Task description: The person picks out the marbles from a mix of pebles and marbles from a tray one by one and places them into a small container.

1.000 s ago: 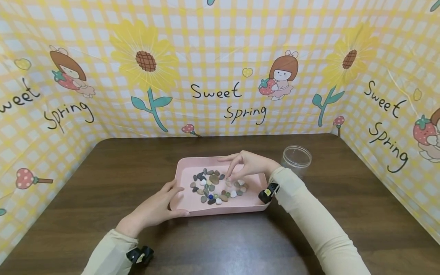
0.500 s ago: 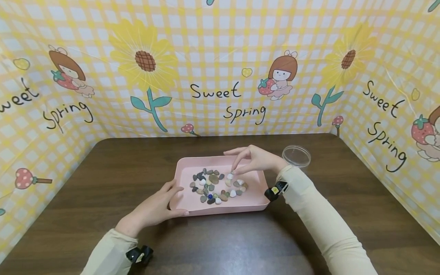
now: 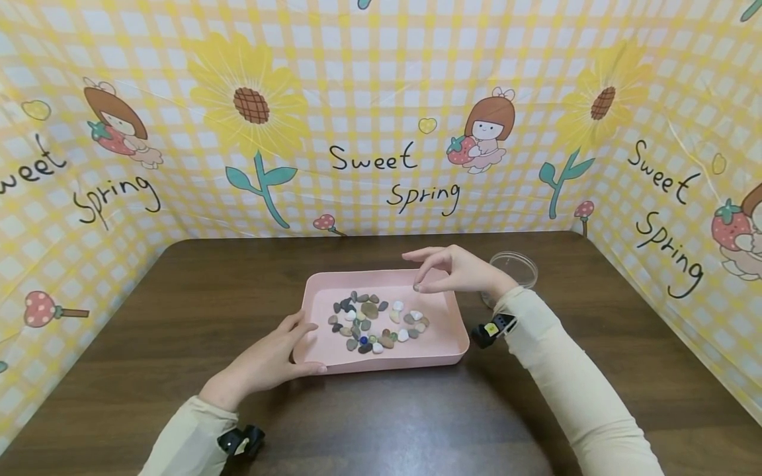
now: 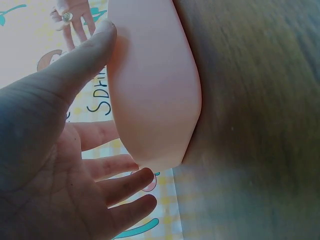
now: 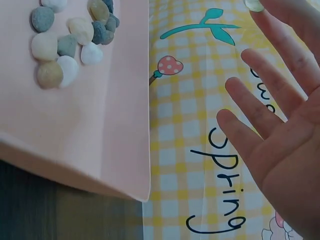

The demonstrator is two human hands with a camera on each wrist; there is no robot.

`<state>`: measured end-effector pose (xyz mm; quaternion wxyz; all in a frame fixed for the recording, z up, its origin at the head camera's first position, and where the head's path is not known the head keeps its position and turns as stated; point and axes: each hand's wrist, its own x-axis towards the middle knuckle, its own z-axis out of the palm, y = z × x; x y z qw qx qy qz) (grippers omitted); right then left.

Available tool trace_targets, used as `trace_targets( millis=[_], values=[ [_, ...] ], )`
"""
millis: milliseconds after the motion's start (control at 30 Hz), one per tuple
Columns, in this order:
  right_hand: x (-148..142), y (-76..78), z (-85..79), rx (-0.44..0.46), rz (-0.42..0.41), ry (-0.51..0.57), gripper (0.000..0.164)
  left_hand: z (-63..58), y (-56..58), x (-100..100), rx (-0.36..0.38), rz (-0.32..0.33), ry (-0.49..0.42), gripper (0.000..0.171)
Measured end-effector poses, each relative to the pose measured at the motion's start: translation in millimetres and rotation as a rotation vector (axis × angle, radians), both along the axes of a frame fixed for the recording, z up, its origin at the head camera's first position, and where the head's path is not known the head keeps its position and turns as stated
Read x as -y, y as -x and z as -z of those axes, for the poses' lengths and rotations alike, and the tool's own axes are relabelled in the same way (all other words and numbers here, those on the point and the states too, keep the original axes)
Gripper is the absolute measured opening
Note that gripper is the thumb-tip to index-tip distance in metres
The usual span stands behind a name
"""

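Observation:
My left hand (image 3: pixel 268 354) holds the left end of a shallow pink tray (image 3: pixel 443 324). In the left wrist view its thumb (image 4: pixel 92 50) lies on the near rim, and fingertips touch the tray's end. Over the tray's far right part, my right hand (image 3: pixel 455 270) pinches a small clear glass marble (image 5: pixel 254 5) between thumb and index finger. The other fingers of that hand are spread. On the tray floor, pebbles (image 3: pixel 370 310) in grey, white and tan lie in a rough curve with a blue glass marble (image 3: pixel 364 340). A white pebble (image 3: pixel 397 305) sits near the top right.
A clear round jar (image 3: pixel 518 268) stands behind the right wrist, which partly hides it. The dark wooden table (image 3: pixel 381 423) bears everything. A yellow checked cloth (image 3: pixel 357 79) hangs around the back and sides.
My right hand has risen from the pebbles and shifted to the right and away, with the clear marble in its fingertips, uncovering the white pebble. The left hand keeps its place.

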<state>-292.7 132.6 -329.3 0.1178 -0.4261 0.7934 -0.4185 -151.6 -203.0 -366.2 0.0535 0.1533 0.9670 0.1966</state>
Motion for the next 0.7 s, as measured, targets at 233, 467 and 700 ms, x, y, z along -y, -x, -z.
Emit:
trace_targets(
  millis=[233,467,700],
  values=[
    [-11.5,-3.9,-2.6,0.022,0.037,0.043,0.010,0.6,0.3,-0.1,0.000,0.000,-0.001,0.083],
    [-24.4,-8.1,-6.7,0.028,0.094,0.047,0.009,0.4,0.2,-0.2,0.013,-0.010,-0.003,0.084],
    [-40.7,-10.2,-6.5,0.034,0.147,0.086,0.011,-0.2,-0.1,-0.2,0.010,-0.008,-0.005,0.083]
  ],
)
